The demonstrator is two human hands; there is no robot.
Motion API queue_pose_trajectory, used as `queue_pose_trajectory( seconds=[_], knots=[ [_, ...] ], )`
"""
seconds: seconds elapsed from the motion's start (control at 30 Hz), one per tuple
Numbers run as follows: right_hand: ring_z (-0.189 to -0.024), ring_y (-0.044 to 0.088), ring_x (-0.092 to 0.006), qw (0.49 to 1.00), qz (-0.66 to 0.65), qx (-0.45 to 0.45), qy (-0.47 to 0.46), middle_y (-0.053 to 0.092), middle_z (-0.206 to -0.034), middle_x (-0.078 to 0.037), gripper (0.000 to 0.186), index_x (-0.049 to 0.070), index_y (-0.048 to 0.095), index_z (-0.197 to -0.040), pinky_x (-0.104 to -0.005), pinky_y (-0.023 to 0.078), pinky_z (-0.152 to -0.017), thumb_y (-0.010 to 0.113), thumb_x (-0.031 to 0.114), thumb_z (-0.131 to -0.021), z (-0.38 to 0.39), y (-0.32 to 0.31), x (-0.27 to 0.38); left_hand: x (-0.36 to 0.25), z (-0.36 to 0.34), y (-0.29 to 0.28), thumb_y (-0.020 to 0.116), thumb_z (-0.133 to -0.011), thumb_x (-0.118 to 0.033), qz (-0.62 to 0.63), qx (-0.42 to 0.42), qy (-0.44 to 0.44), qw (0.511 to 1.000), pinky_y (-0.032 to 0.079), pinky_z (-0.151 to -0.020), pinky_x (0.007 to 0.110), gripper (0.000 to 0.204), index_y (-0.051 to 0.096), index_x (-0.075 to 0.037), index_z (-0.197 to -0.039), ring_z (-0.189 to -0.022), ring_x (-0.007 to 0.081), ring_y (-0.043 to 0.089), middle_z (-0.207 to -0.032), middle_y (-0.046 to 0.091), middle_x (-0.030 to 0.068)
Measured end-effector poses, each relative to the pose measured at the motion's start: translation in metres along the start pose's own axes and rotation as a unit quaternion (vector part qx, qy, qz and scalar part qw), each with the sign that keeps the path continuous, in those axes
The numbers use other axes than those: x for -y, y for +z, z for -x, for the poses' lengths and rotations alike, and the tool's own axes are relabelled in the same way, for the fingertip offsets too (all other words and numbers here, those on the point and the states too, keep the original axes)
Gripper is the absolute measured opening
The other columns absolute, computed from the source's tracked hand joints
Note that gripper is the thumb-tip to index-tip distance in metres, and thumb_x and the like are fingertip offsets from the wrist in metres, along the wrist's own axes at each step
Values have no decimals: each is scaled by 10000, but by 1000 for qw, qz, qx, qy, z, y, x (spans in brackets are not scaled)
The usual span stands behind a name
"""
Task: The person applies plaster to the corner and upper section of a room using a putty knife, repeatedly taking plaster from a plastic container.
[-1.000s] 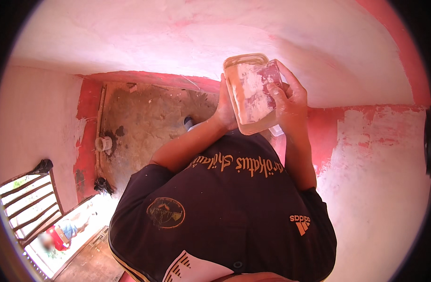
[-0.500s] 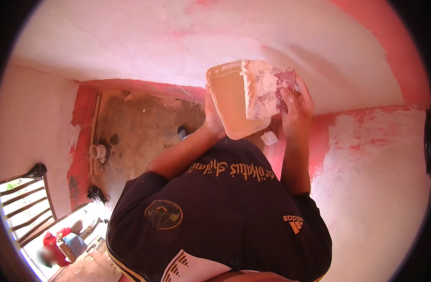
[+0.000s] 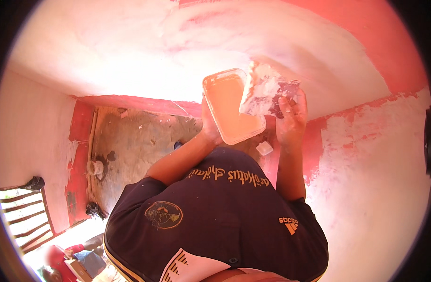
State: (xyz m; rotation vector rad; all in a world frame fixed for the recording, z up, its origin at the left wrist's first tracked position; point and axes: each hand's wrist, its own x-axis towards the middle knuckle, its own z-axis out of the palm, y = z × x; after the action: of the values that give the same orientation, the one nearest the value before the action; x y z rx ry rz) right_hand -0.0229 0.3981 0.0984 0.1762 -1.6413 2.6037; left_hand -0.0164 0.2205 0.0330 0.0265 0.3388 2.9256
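My left hand [image 3: 209,123] grips the left side of a shallow rectangular tray [image 3: 225,105] with rounded corners, its fingers mostly hidden behind it. A pale film coats the tray's rim and inside. In my right hand [image 3: 293,115] is a flat, dark reddish putty spreader [image 3: 267,91], pinched with the thumb on its near face. Thick whitish putty covers much of the blade, heaviest along its left edge. The blade overlaps the tray's upper right part; whether they touch, I cannot tell.
Ahead rises a wall [image 3: 131,61] smeared white over red. On the brown floor [image 3: 135,136] are a whitish bucket [image 3: 95,167], a black bag [image 3: 94,209] and a small white container [image 3: 264,148]. A person in red [image 3: 62,263] sits near the barred window [image 3: 27,216] at lower left.
The spreader has tilted and shifted slightly, showing more of the tray's floor. The tray has dropped a little in view. Both hands keep their holds, and the wall looks brighter.
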Motion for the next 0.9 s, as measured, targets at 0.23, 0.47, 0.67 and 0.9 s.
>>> queue_pose_trajectory(
  seconds=[0.23,0.47,0.67,0.9],
  knots=[
    [-995,613,-143,996,50,-18,-71,640,-1128,-122,418,-24,431,-1367,-307,505,-887,539,-8,-964,8,3,16,1,0,1,289,-992,-592,10,3,-40,999,457,-1039,536,674,445,-120,-1447,-1256,297,535,-1400,527,99],
    [-991,607,-124,989,124,-50,-59,638,-1152,-110,445,-18,423,-1382,-286,495,-892,557,-7,-958,23,26,50,-7,19,34,304,-992,-574,18,-23,-115,993,534,-936,496,597,537,-150,-1341,-1088,281,637,-1230,623,55],
    [-1038,607,-149,982,133,-84,-108,634,-1152,-119,425,11,419,-1371,-285,506,-866,566,35,-972,44,41,48,-18,29,53,317,-991,-571,24,-21,-157,987,536,-924,496,584,538,-147,-1326,-1074,290,642,-1213,631,64],
    [-1017,612,-147,976,123,-132,-125,636,-1163,-132,403,4,418,-1359,-284,501,-890,554,22,-980,61,66,65,-26,29,67,327,-993,-567,-112,77,-82,987,523,-932,517,571,531,-148,-1324,-1124,305,613,-1264,602,72]
  ],
)
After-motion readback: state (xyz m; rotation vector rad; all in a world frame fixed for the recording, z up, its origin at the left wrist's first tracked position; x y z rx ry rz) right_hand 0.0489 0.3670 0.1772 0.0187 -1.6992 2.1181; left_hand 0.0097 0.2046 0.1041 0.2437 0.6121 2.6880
